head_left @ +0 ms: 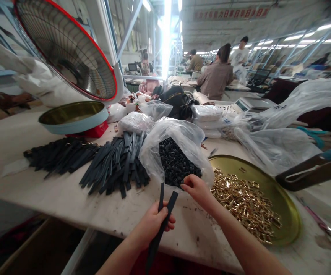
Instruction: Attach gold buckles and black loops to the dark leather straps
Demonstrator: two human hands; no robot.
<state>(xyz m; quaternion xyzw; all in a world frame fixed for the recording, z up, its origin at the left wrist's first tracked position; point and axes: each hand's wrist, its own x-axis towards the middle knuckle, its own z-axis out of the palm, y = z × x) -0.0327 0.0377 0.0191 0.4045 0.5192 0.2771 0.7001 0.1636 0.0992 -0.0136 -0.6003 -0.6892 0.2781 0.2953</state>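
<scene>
My left hand (156,221) is closed around dark strap strips (169,204); two ends stick up past the fingers and a longer part hangs below the table edge. My right hand (195,189) is at the near edge of an open clear plastic bag (151,156), thumb and fingers pinched at a small black loop. Many small black loops (177,162) fill the bag. Left of it lies a fanned pile of dark strips (119,162). To the right, a round gold-coloured tray (290,225) holds many gold metal buckles (240,198).
A second pile of dark strips (65,154) lies farther left. Behind it, a round tin (76,124) sits on a red base, beneath a large fan (68,49). Plastic-wrapped packs (208,118) and a scale (254,104) stand at the back. Co-workers (217,76) are farther off.
</scene>
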